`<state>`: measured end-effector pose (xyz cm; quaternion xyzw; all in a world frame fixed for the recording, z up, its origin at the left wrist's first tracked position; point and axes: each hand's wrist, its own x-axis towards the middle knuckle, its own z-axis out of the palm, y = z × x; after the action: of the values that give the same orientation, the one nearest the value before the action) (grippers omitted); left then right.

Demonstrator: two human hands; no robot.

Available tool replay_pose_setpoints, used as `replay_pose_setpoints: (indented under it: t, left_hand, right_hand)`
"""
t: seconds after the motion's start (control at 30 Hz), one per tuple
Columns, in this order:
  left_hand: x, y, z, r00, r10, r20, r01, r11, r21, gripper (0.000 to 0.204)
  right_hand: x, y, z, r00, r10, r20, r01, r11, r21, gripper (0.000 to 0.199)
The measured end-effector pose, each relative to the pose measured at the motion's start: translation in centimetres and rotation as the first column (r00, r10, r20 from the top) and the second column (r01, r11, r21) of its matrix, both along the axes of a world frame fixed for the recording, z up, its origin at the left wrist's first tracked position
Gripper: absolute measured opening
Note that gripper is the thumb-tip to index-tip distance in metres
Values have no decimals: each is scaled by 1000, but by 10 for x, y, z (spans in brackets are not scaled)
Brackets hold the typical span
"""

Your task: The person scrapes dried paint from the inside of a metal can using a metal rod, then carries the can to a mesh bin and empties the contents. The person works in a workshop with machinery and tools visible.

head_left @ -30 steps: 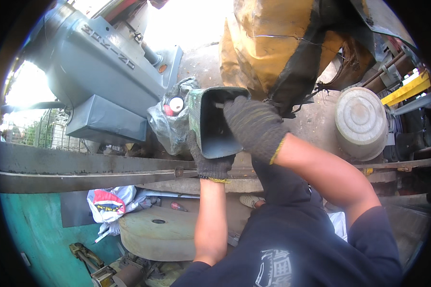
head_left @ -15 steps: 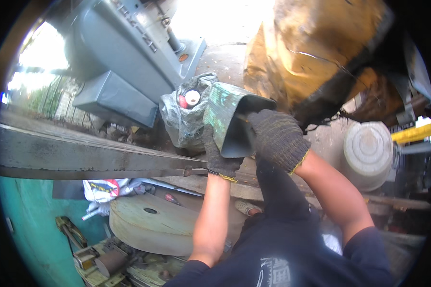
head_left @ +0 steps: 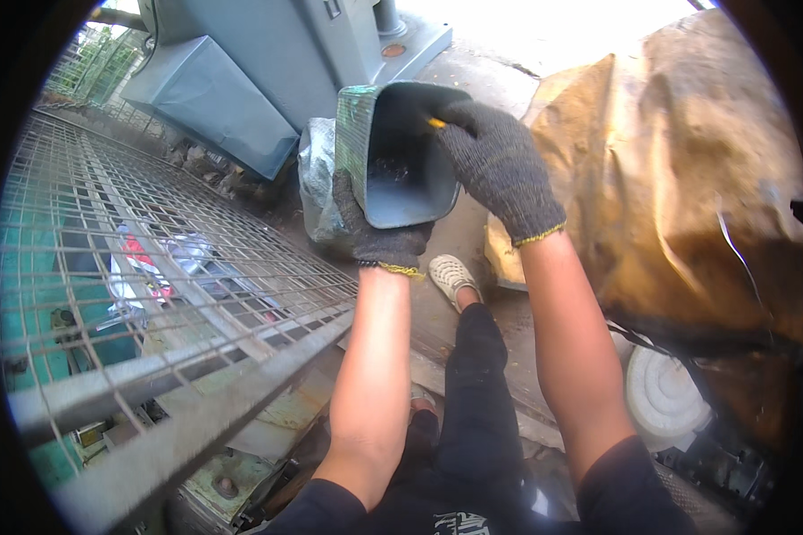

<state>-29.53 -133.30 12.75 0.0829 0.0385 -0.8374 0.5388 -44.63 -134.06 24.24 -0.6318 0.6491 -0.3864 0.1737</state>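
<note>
My left hand (head_left: 375, 234), in a dark knitted glove with a yellow cuff, grips the underside and left side of a green, square-mouthed bin (head_left: 355, 134). The bin is tilted so its mouth faces me; dark small bits (head_left: 391, 169) show inside, too unclear to name. My right hand (head_left: 500, 165), gloved alike, is at the bin's right rim with its fingers closed over the opening. A small yellow-orange tip (head_left: 436, 123) pokes out at its fingertips; the rest of that thing is hidden. Behind the bin, a grey plastic bag (head_left: 317, 183) is partly covered.
A grey machine base (head_left: 219, 102) stands ahead on the left. Wire mesh with a metal frame (head_left: 268, 352) runs along my left, with machinery and wrapped stuff beyond. A creased tan tarp (head_left: 633, 178) bulks on the right, a white round lid (head_left: 665, 392) below it.
My view has swung, and the mesh now shows at left. The bin's mouth has turned more toward me. My right hand has drawn back to its right rim, showing the yellow-orange tip.
</note>
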Motion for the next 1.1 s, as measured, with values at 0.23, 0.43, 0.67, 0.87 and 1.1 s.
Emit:
replay_pose_setpoints:
  t: [0.23, 0.43, 0.67, 0.87, 1.1]
  left_hand:
    - [6, -43, -31, 974, 222, -36, -218, 972, 84, 80]
    - [29, -65, -33, 901, 433, -22, -423, 889, 176, 81]
    - [94, -58, -11, 830, 520, 204, -556, 801, 222, 78]
    - [113, -58, -18, 795, 493, 353, -591, 760, 269, 73]
    - [132, -145, -29, 856, 306, 417, -416, 886, 204, 68]
  right_hand:
    - [35, -104, -38, 847, 357, -394, -348, 933, 97, 30]
    - [74, -202, -33, 572, 735, -365, -703, 668, 243, 28]
    - [90, -201, -26, 619, 681, 392, -784, 564, 258, 34]
    - [102, -186, -45, 594, 805, 12, -783, 574, 240, 43]
    - [88, -229, -55, 657, 711, -251, -614, 697, 370, 29]
